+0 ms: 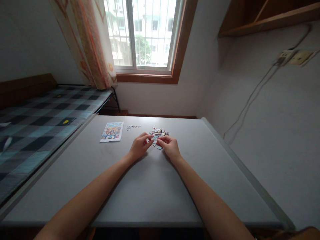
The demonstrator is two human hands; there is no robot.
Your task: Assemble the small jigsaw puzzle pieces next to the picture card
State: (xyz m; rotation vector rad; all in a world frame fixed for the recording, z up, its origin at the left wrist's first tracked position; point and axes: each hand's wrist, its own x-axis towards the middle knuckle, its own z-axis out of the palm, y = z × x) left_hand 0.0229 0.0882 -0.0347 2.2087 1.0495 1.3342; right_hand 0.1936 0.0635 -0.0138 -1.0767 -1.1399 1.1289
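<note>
A heap of small puzzle pieces (162, 132) lies on the white table (145, 190), with a few loose ones at its near side. My left hand (141, 145) is at the heap's left edge, thumb and forefinger curved toward each other; whether a piece is between them is too small to tell. At the near right edge of the heap, my right hand (170, 146) is closed in a pinch on something too small to make out. A short row of joined pieces (134, 126) lies to the left of the heap. Farther left is a colourful picture sheet (111, 132).
A bed with a checked cover (62, 103) stands along the table's left side. Beyond the far edge are a window (150, 36) and a curtain (92, 43). On the right wall, a cable (247, 101) hangs from a socket (287, 57) below a wooden shelf (272, 21).
</note>
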